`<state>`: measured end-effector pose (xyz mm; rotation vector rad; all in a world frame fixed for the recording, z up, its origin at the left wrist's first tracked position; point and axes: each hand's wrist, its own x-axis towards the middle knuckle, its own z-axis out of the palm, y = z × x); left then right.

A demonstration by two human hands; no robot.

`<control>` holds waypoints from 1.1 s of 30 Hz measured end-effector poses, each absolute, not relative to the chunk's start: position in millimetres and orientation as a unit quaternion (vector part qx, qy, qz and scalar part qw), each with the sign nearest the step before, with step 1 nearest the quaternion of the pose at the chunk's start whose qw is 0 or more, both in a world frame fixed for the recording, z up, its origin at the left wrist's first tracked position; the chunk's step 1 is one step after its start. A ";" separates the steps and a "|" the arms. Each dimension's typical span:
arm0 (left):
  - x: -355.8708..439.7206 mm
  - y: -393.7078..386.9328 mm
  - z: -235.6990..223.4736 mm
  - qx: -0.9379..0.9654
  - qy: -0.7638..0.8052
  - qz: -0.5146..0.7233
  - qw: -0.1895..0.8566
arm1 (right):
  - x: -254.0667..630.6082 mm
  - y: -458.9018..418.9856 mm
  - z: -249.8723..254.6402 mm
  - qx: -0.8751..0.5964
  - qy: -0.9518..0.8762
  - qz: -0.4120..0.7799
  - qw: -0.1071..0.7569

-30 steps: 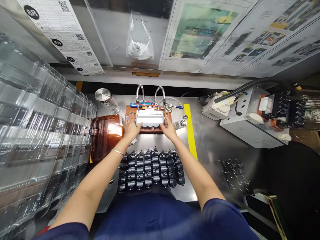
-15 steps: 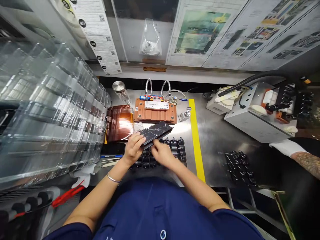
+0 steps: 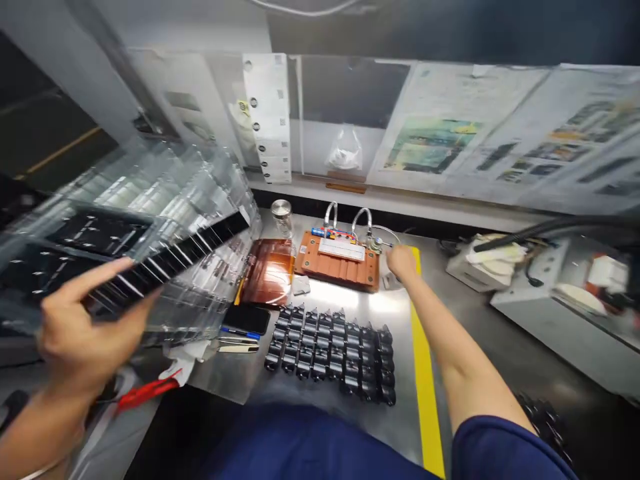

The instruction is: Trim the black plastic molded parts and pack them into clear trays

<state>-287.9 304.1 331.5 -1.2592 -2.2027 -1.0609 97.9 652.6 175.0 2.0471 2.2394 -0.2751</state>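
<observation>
My left hand (image 3: 93, 333), smeared by motion, grips a long black ribbed part (image 3: 173, 263) between thumb and fingers. The part is tilted, its far end raised to the right, in front of clear plastic trays (image 3: 200, 180) with black pieces in the nearest one. My right hand (image 3: 401, 263) reaches to the right of an orange-brown fixture (image 3: 345, 273), beside its valve and hoses. Its fingers are blurred and partly hidden, and a small metal item (image 3: 389, 279) shows just under it. Rows of black moulded parts (image 3: 330, 347) lie on the metal bench in front of me.
Left of the fixture are a brown translucent cover (image 3: 270, 272) and a lidded jar (image 3: 283, 217). A phone (image 3: 247, 319), pens and tweezers lie nearer. A yellow tape line (image 3: 425, 393) crosses the bench; beyond it stands a grey machine (image 3: 555, 313).
My left hand has carried the black part left and up to the trays. My right hand has left the part and moved right, beside the fixture. The view has turned left.
</observation>
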 end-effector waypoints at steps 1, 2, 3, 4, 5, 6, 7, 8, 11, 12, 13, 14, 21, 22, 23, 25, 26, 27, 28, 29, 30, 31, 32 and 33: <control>-304.1 306.3 345.7 -0.411 -0.806 -0.352 0.241 | 98.9 663.6 169.8 0.663 0.741 -0.085 0.055; -322.2 310.4 358.1 -0.384 -0.813 -0.329 0.290 | 99.6 672.2 164.7 0.657 0.747 -0.081 0.062; -341.5 315.9 368.5 -0.353 -0.820 -0.316 0.320 | 100.1 679.2 159.7 0.651 0.752 -0.077 0.071; -360.8 322.4 376.6 -0.320 -0.837 -0.299 0.328 | 100.6 684.9 155.0 0.646 0.755 -0.071 0.085; -378.8 329.8 382.4 -0.291 -0.857 -0.277 0.323 | 100.7 689.5 150.7 0.640 0.759 -0.068 0.100; -394.2 338.2 385.5 -0.274 -0.874 -0.255 0.309 | 100.2 692.8 147.0 0.638 0.758 -0.067 0.118; -405.9 347.5 386.2 -0.268 -0.887 -0.236 0.292 | 98.9 694.7 143.9 0.641 0.752 -0.070 0.135; -413.6 357.8 384.7 -0.273 -0.895 -0.220 0.274 | 96.8 695.3 141.4 0.648 0.743 -0.072 0.148; -416.6 392.0 372.1 -0.349 -0.889 -0.189 0.230 | 88.2 692.5 137.0 0.680 0.712 -0.072 0.161; -414.0 403.1 367.4 -0.383 -0.881 -0.178 0.214 | 85.8 691.4 136.7 0.689 0.704 -0.068 0.159; -411.4 413.3 363.3 -0.413 -0.874 -0.164 0.195 | 84.2 690.6 137.1 0.694 0.700 -0.061 0.155; -409.5 422.0 360.0 -0.438 -0.870 -0.147 0.174 | 83.4 689.9 138.3 0.700 0.695 -0.056 0.152; -384.9 410.4 361.4 -0.577 -0.813 -0.057 0.057 | 44.1 632.2 150.4 0.644 0.765 -0.014 0.021; -371.3 399.1 361.5 -0.599 -0.795 -0.073 0.062 | 25.4 611.1 147.0 0.593 0.804 -0.042 -0.016; -355.1 387.1 359.6 -0.618 -0.777 -0.095 0.066 | 3.4 587.6 141.4 0.529 0.844 -0.090 -0.026; -320.1 363.5 346.9 -0.642 -0.751 -0.144 0.059 | -45.3 537.6 124.8 0.441 0.886 -0.140 -0.012; -304.2 353.2 334.7 -0.650 -0.739 -0.172 0.041 | -69.3 513.7 115.2 0.366 0.914 -0.177 -0.004; -291.0 344.2 318.6 -0.648 -0.736 -0.197 0.010 | -91.2 492.1 105.9 0.303 0.931 -0.202 0.008; -281.2 336.7 298.9 -0.637 -0.741 -0.208 -0.037 | -110.0 473.8 97.7 0.281 0.937 -0.207 0.024; -275.0 330.6 276.6 -0.613 -0.756 -0.212 -0.089 | -125.0 459.3 90.9 0.266 0.940 -0.211 0.043; -272.1 325.7 253.0 -0.577 -0.775 -0.214 -0.142 | -136.1 448.9 86.1 0.262 0.940 -0.210 0.058; -271.7 321.8 229.4 -0.534 -0.792 -0.224 -0.194 | -143.3 442.5 83.2 0.264 0.939 -0.209 0.068; -272.8 318.7 207.1 -0.485 -0.804 -0.247 -0.240 | -146.9 439.4 82.1 0.263 0.939 -0.211 0.074; -274.6 316.4 187.1 -0.428 -0.812 -0.283 -0.278 | -147.6 439.0 82.7 0.260 0.939 -0.213 0.075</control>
